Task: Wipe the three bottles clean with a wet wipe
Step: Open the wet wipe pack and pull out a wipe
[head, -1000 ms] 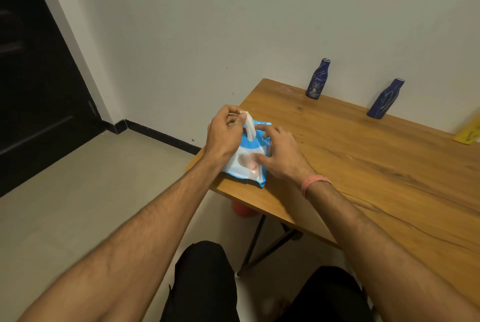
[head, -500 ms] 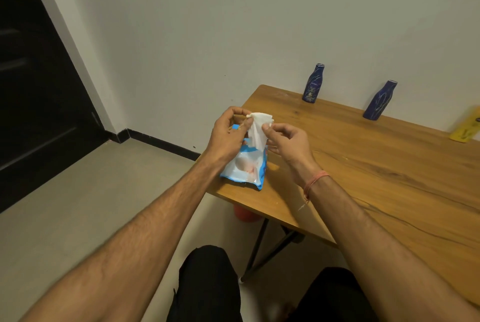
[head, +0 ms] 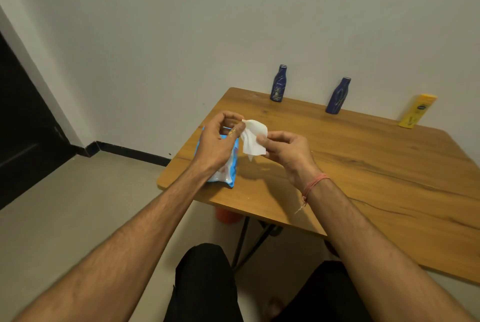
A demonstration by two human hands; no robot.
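Observation:
A white wet wipe point(head: 253, 140) hangs in the air above the table's left part, pinched between both hands. My left hand point(head: 220, 140) holds its upper left corner, my right hand point(head: 284, 147) its right edge. Under my left hand lies the blue and white wipes pack point(head: 228, 168), flat on the wood. Along the far edge by the wall stand two dark blue bottles point(head: 278, 83) point(head: 338, 96) and a yellow bottle point(head: 417, 111), all upright and well beyond my hands.
The wooden table point(head: 363, 166) stands against a pale wall on black folding legs point(head: 244, 238). An orange object point(head: 227, 215) sits on the floor beneath it. A dark door point(head: 23, 127) is at the left. My knees point(head: 205, 282) are at the near edge.
The wipe has come fully out of the pack and is lifted clear. My right hand left the pack and took the wipe's right edge. The view shifted, bringing the yellow bottle into sight.

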